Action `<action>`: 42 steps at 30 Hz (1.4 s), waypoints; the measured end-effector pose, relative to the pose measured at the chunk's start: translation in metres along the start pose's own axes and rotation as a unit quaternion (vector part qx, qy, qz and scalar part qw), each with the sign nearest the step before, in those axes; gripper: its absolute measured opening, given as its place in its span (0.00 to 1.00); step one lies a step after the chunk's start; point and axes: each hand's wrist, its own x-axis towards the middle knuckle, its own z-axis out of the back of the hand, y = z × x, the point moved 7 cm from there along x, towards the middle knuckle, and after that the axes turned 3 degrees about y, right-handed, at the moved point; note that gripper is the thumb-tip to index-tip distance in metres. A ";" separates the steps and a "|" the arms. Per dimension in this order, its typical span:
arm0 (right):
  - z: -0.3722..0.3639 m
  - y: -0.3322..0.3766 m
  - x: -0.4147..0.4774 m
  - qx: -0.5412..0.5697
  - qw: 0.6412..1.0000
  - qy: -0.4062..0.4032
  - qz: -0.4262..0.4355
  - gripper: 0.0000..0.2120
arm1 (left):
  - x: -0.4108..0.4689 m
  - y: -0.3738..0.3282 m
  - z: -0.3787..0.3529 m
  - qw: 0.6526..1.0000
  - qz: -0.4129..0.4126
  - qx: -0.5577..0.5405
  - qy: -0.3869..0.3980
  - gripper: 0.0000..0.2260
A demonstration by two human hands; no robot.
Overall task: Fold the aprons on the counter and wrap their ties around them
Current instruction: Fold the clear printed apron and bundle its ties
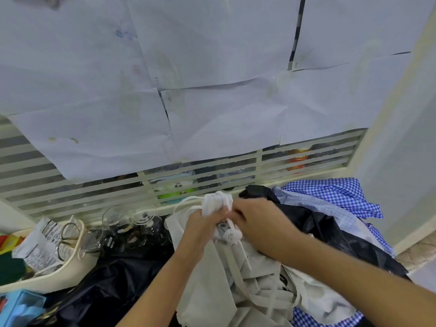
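A beige apron (pixel 212 279) lies crumpled at the middle of the counter, its long ties (pixel 238 267) trailing down over it. My left hand (pixel 203 223) grips a small white bundle (pixel 215 201) of folded cloth with ties wound round it, held up above the apron. My right hand (pixel 254 220) pinches a white tie right beside the bundle. A black apron (pixel 330 230) and a blue checked apron (pixel 335 194) are heaped to the right. Another dark apron (pixel 106 286) is spread at the lower left.
Several upturned glasses (pixel 132 230) stand behind the dark apron at the left. A cream tray (pixel 70 265) holds packets and scissors. A slatted window covered with paper sheets (pixel 188 114) backs the counter. A blue box (pixel 21 308) sits at the bottom left.
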 end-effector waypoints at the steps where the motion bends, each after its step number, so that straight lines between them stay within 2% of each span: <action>1: -0.007 0.003 -0.003 -0.022 0.999 -0.037 0.010 0.13 | 0.000 -0.001 -0.002 0.999 -0.005 -0.037 -0.018 0.06; 3: -0.012 0.010 -0.009 -0.081 0.988 -0.126 0.044 0.07 | -0.002 -0.003 -0.008 0.996 -0.015 -0.087 -0.031 0.08; 5: -0.011 0.016 -0.014 -0.113 0.972 -0.190 0.077 0.09 | -0.003 -0.003 -0.015 0.992 -0.021 -0.122 -0.020 0.10; 7: -0.012 0.017 -0.016 -0.144 0.962 -0.217 0.085 0.11 | -0.005 -0.003 -0.023 0.986 -0.013 -0.168 0.003 0.11; 11: -0.009 0.011 -0.013 -0.121 0.959 -0.241 0.090 0.10 | -0.005 -0.010 -0.032 0.961 0.001 -0.268 0.069 0.10; 13: -0.010 0.008 -0.010 -0.105 0.964 -0.226 0.093 0.07 | -0.005 -0.013 -0.031 0.973 -0.010 -0.215 0.078 0.07; 15: -0.015 0.003 -0.011 -0.065 0.972 -0.195 0.113 0.10 | -0.003 -0.018 -0.025 0.985 -0.022 -0.157 0.064 0.05; 18: -0.010 0.001 -0.019 -0.060 0.968 -0.165 0.177 0.16 | 0.002 -0.025 -0.015 0.986 -0.011 -0.149 0.080 0.08; 20: 0.012 -0.011 -0.018 -0.053 0.962 -0.215 0.157 0.17 | 0.005 -0.034 -0.012 0.983 -0.003 -0.128 0.128 0.13; 22: 0.042 -0.037 -0.009 0.027 0.959 -0.268 0.092 0.12 | 0.002 -0.044 -0.015 0.976 -0.006 -0.062 0.208 0.12; 23: 0.053 -0.049 -0.003 0.079 0.957 -0.267 0.083 0.08 | -0.001 -0.049 -0.019 0.968 -0.008 -0.027 0.251 0.11; 25: 0.061 -0.055 0.009 0.173 0.963 -0.176 0.105 0.17 | -0.011 -0.057 -0.026 0.944 -0.007 0.018 0.329 0.08; 27: 0.060 -0.048 0.014 0.207 0.963 -0.086 0.148 0.20 | -0.020 -0.063 -0.033 0.914 -0.006 0.035 0.403 0.11; 30: 0.065 -0.034 0.016 0.182 0.965 -0.063 0.177 0.13 | -0.028 -0.070 -0.040 0.868 -0.009 0.029 0.495 0.26; 32: 0.068 -0.038 0.020 0.200 0.965 -0.065 0.158 0.09 | -0.031 -0.071 -0.043 0.849 -0.013 0.011 0.528 0.27; 35: 0.073 -0.041 0.023 0.207 0.961 -0.111 0.145 0.06 | -0.035 -0.073 -0.040 0.847 -0.007 -0.038 0.530 0.20; 37: 0.075 -0.041 0.024 0.177 0.960 -0.162 0.144 0.06 | -0.030 -0.074 -0.035 0.872 -0.015 -0.059 0.486 0.17; 40: 0.060 -0.033 0.025 0.106 0.968 -0.179 0.140 0.18 | -0.017 -0.073 -0.025 0.910 -0.036 -0.118 0.395 0.21; 42: 0.037 -0.033 0.028 0.133 0.975 -0.145 0.098 0.16 | -0.008 -0.070 -0.023 0.926 -0.036 -0.180 0.330 0.24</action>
